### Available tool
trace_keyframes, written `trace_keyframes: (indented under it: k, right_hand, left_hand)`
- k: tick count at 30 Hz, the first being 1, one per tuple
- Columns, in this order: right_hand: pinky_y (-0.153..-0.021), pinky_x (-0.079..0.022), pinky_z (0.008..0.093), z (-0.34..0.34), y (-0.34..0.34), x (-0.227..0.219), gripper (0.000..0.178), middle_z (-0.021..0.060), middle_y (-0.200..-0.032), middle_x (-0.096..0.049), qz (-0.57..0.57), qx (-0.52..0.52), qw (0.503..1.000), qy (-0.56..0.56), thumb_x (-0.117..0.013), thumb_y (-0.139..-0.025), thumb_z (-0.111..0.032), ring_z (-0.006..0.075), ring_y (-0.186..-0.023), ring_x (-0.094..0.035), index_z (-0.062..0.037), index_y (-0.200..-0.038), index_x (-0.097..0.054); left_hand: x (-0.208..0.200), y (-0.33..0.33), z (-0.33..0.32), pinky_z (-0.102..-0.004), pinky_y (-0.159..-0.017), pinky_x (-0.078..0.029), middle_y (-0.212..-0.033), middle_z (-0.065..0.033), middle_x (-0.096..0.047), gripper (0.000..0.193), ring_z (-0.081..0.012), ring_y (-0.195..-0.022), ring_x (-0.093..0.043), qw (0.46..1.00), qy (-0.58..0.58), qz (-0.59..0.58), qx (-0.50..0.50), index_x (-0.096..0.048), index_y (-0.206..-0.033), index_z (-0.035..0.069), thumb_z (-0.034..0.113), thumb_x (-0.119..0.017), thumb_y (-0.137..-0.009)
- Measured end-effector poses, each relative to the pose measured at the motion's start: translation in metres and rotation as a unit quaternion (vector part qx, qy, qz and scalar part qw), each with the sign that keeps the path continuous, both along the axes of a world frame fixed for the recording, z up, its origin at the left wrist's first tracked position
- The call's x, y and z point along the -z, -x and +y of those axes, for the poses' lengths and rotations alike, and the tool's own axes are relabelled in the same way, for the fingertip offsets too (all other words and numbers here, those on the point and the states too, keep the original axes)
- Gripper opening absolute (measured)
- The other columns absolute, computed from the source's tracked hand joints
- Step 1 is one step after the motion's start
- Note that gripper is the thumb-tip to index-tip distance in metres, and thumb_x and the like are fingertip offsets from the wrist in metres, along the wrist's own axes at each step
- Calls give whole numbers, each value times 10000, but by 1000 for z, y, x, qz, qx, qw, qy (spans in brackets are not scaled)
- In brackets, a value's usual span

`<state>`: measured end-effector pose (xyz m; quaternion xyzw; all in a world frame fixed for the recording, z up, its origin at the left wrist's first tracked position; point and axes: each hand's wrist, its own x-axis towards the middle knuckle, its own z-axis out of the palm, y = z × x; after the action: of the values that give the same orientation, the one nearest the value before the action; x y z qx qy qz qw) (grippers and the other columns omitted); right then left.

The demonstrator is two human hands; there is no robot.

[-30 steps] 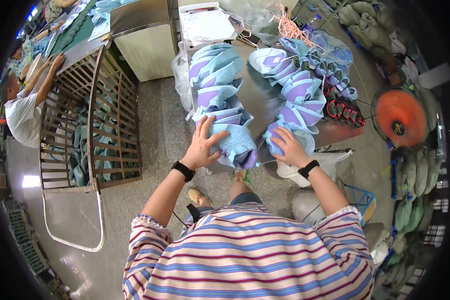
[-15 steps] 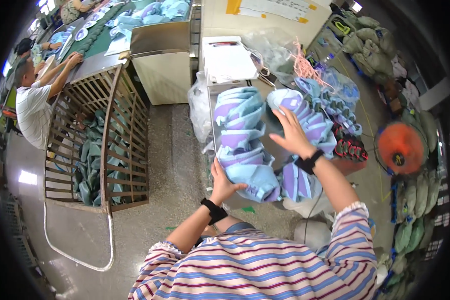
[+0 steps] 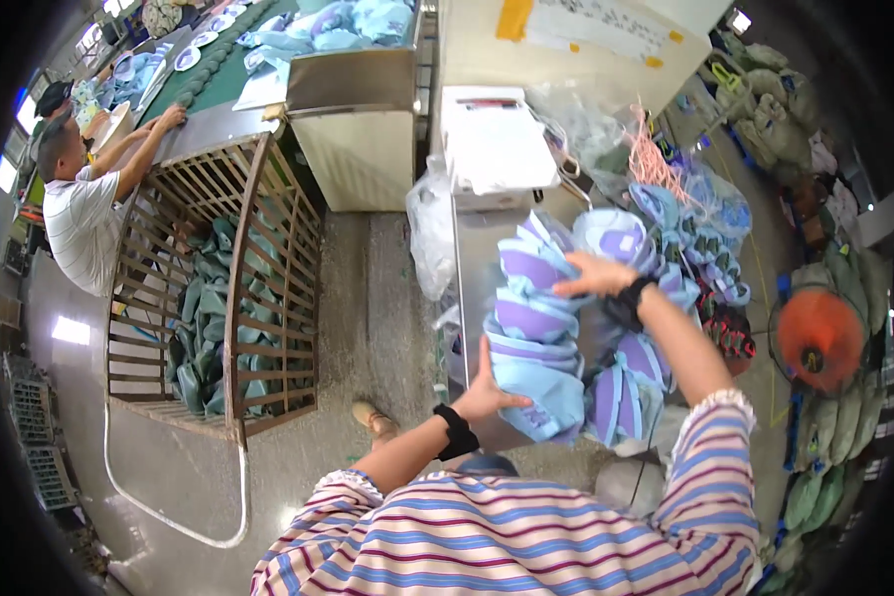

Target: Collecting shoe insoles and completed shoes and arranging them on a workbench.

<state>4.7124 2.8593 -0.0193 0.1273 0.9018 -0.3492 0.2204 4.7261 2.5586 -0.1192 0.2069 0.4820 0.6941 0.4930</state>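
Light-blue and purple fabric shoe uppers lie overlapped in a row on the left side of a metal table. My left hand presses against the row's near left end, thumb and fingers spread apart. Over the row's right side reaches my right hand, its slightly blurred fingers apart and touching the fabric. A second row of matching uppers runs along the table's right side, partly hidden under my right forearm.
A slatted cart full of dark green shoe lasts stands left. White paper lies at the table's far end. Pink cords and black-red shoe pieces sit right, near an orange fan. A co-worker stands at a conveyor.
My right hand has moved from the right row across to the left row. The left row is more bunched together, its far end drawn nearer. The whole view has shifted.
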Motion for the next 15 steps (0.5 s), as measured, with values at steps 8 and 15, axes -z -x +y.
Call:
trace_keyframes:
  k: [8, 15]
  right_hand:
    - [-977, -248, 404, -85, -31, -24, 624, 152, -1160, -459, 154, 171, 973, -28, -651, -710, -430, 346, -1122, -364, -52, -1181, -495]
    - [-956, -257, 397, -160, 42, -128, 646, 154, -1150, -456, 353, 164, 915, -103, -625, -695, -509, 316, -1113, -361, 4, -1080, -544]
  left_hand:
    - [2, 24, -13, -415, -1048, -149, -1316, -260, -170, 1207, -388, -1243, -162, 976, -41, 206, -48, 55, -1353, -24, 271, -807, -561]
    - [-69, 162, -66, -416, -970, -340, -1361, -198, -149, 1030, -405, -1223, -280, 924, -134, 351, -70, -100, -1374, 92, 92, -758, -582]
